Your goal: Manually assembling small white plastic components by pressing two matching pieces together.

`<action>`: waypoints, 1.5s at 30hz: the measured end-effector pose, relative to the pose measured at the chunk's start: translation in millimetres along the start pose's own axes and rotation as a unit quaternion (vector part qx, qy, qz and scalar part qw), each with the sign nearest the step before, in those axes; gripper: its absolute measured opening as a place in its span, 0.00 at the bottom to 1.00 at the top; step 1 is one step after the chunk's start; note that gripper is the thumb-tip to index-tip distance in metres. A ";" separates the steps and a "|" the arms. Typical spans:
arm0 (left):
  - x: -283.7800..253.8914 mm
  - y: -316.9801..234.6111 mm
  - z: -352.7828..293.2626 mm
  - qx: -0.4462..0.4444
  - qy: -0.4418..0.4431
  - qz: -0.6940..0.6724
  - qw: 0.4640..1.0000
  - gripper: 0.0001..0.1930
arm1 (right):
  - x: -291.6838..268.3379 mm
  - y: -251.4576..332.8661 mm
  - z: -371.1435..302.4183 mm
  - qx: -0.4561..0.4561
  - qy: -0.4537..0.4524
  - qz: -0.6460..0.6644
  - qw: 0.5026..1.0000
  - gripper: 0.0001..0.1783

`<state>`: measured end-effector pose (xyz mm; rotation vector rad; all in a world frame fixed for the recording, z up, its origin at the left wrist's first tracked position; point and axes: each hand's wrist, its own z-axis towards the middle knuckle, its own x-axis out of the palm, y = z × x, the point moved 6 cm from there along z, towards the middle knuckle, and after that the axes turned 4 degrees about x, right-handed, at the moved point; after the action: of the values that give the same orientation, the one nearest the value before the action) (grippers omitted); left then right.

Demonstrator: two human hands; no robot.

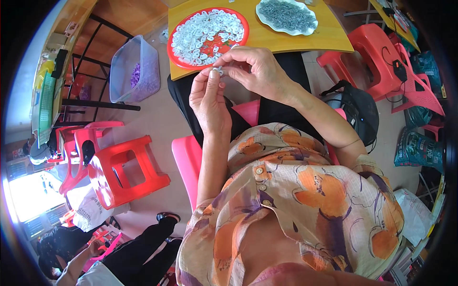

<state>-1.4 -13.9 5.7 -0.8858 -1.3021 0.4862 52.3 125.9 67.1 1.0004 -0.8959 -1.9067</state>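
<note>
Head view — both hands, left hand (208, 97) and right hand (255, 71), pinch 1 small white piece (218, 71), mostly hidden.

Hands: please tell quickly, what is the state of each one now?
Left hand: fingers pinched on a small white part.
Right hand: fingertips closed on the same part, above the red tray.

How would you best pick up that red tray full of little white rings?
Probably by the raised rim of the red tray, both hands on opposite sides, lifting it level. It is round, shallow and lies flat on the yellow table, so the loose white rings would slide off if tilted.
</note>
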 end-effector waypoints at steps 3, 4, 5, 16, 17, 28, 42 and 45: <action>2.1 0.1 -0.4 -0.002 0.002 -0.007 1.000 0.05 | -0.5 1.0 -0.6 0.011 0.006 -0.001 1.000 0.09; 2.2 -0.9 -0.6 0.001 0.001 -0.006 1.000 0.05 | -0.8 1.5 -1.1 0.011 0.004 -0.001 1.000 0.09; 2.7 -1.5 -0.9 0.000 0.004 -0.009 1.000 0.05 | -1.0 1.9 -1.2 0.011 0.002 -0.002 1.000 0.09; 4.2 -6.6 -0.3 0.014 -0.007 -0.028 0.999 0.04 | 1.5 5.0 -2.1 0.022 0.017 0.042 0.999 0.10; 6.2 -8.2 -0.4 0.013 -0.008 -0.036 0.999 0.04 | 1.9 7.6 -2.2 0.017 0.014 0.037 0.999 0.10; 6.4 -9.9 -0.7 0.018 0.001 -0.043 0.999 0.04 | 6.1 -1.7 -2.5 0.047 0.006 0.128 0.991 0.10; 6.3 -5.8 -0.1 -0.001 0.026 -0.062 0.998 0.04 | 3.9 -6.0 -0.6 0.062 0.015 0.130 0.989 0.11; 6.8 -5.6 1.5 -0.013 0.021 -0.094 0.995 0.04 | 4.1 -10.6 -0.5 0.122 0.025 0.160 0.979 0.10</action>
<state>-2.2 -11.7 14.4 -0.7817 -1.3405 0.3017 47.9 126.9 56.7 0.9732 -1.2043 -1.5201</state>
